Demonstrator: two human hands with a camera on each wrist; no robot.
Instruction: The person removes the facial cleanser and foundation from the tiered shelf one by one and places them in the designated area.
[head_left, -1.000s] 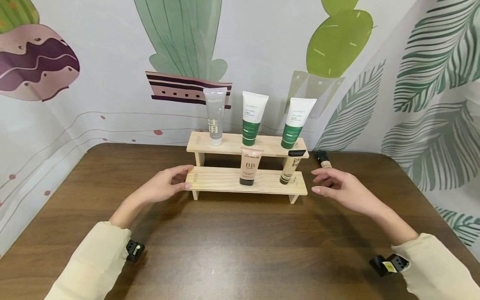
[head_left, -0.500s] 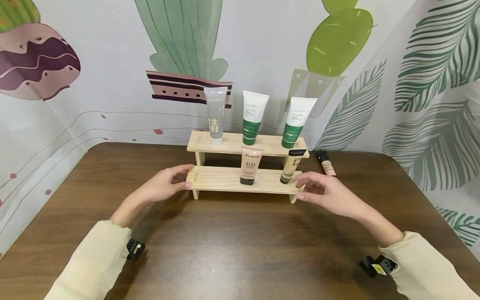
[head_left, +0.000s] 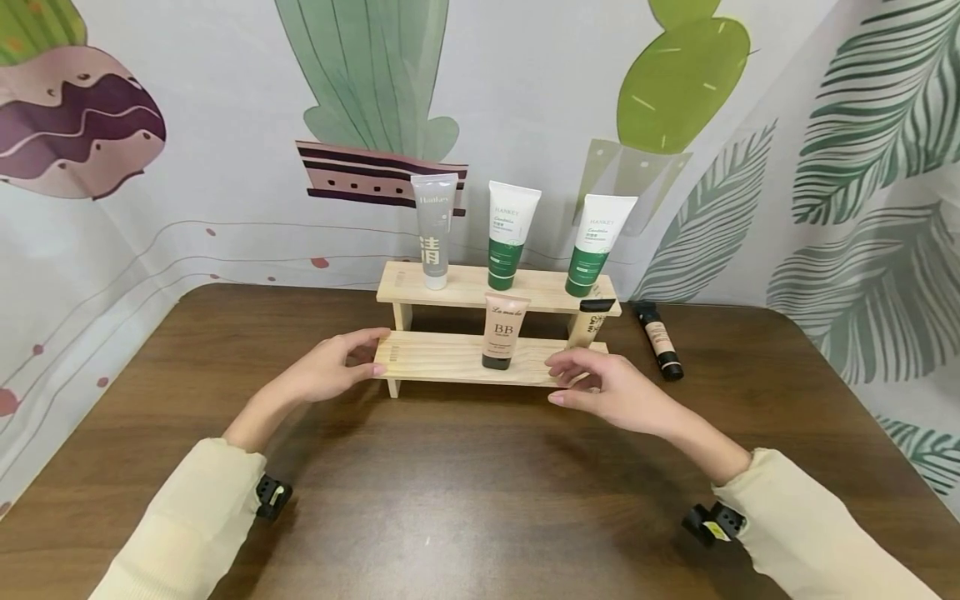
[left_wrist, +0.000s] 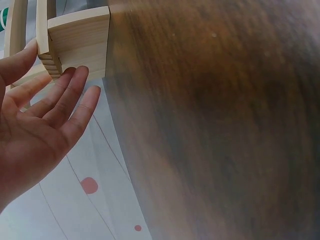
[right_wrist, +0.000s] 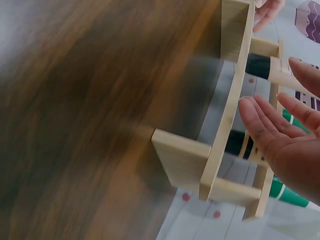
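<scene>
A two-tier wooden display stand [head_left: 420, 358] stands on the table. My left hand [head_left: 322, 367] holds the left end of its lower tier, thumb at the front corner and index finger at the back; the other fingers are spread in the left wrist view. My right hand [head_left: 611, 390] hovers at the front right of the lower tier, fingers relaxed and holding nothing. Behind it a beige tube with a black end [head_left: 588, 325] stands tilted, its lower part hidden. A pink BB cream tube [head_left: 503, 333] stands upright left of my right hand, apart from it.
On the upper tier stand a grey tube [head_left: 434, 233] and two white-and-green tubes, one in the middle [head_left: 511, 237] and one at the right [head_left: 597, 246]. Another beige-and-black tube [head_left: 660, 340] lies on the table [head_left: 450, 500] right of the stand. A patterned cloth [head_left: 540, 100] hangs behind.
My right hand has moved left from beside the lying tube to in front of the lower tier, uncovering that tube and partly covering the standing beige one. My left hand has stayed put.
</scene>
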